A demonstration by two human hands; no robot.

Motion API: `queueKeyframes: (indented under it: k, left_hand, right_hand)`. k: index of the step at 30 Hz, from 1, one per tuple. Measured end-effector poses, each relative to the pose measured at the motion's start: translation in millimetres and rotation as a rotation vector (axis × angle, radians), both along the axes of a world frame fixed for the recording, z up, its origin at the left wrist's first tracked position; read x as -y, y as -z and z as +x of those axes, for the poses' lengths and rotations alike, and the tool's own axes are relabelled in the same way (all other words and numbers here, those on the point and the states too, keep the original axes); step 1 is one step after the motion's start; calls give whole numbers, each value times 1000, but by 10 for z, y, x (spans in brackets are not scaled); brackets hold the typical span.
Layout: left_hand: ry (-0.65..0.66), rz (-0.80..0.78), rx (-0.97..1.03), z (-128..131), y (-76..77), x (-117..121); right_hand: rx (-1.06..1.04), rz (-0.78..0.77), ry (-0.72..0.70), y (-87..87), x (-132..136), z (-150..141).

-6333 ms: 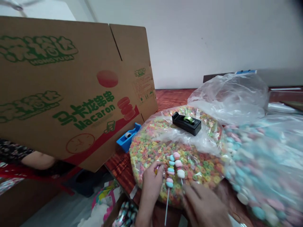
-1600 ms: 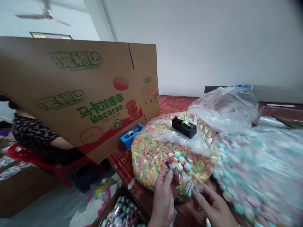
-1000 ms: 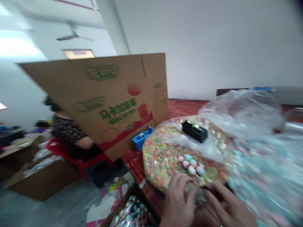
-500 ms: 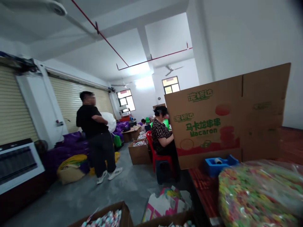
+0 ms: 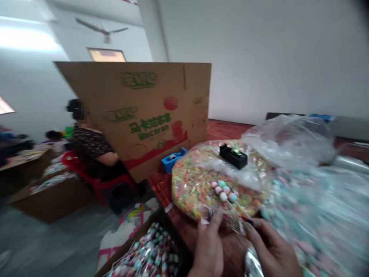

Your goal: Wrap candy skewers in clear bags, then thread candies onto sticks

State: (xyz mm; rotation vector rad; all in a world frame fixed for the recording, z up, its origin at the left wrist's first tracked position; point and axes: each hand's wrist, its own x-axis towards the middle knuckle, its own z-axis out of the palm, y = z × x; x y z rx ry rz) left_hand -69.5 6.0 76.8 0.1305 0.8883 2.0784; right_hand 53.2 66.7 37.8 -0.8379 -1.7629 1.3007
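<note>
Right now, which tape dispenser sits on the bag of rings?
The black dispenser, on top of the bag; the blue dispenser sits on the table by the carton.

Clear plastic wrapper [image 5: 231,222]: crumpled, glossy, spanned between my left fingers [image 5: 216,220] and my right fingers [image 5: 266,231], both pinching it; contents blurred. A small red and dark-blue patch shows at my right fingers; cannot tell whether it is print. Just beyond: two skewers side by side on the bag of ring pieces [image 5: 191,179]. Left skewer [image 5: 218,190]: pink, pink, white balls. Right skewer [image 5: 227,191]: pale blue and pink ones. Thin white sticks slant toward my right fingers.
</note>
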Motion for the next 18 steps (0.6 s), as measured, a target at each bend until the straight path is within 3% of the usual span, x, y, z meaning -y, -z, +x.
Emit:
queueKeyframes:
  k: [5,10,14,18]
  left_hand:
    - [24,-37,8,-65,65,-65]
    - [29,-30,8,-69,153,-84]
    - [17,-39,56,44,153,-39]
    - [102,-19,111,137,147,-19]
  right_hand:
    - [-40,-162,148,-147,24,-48]
    - [-115,-339,107,-149,13,-71]
    - [-100,-298,107,-106,18,-63]
    - [38,-164,104,-107,31,-6]
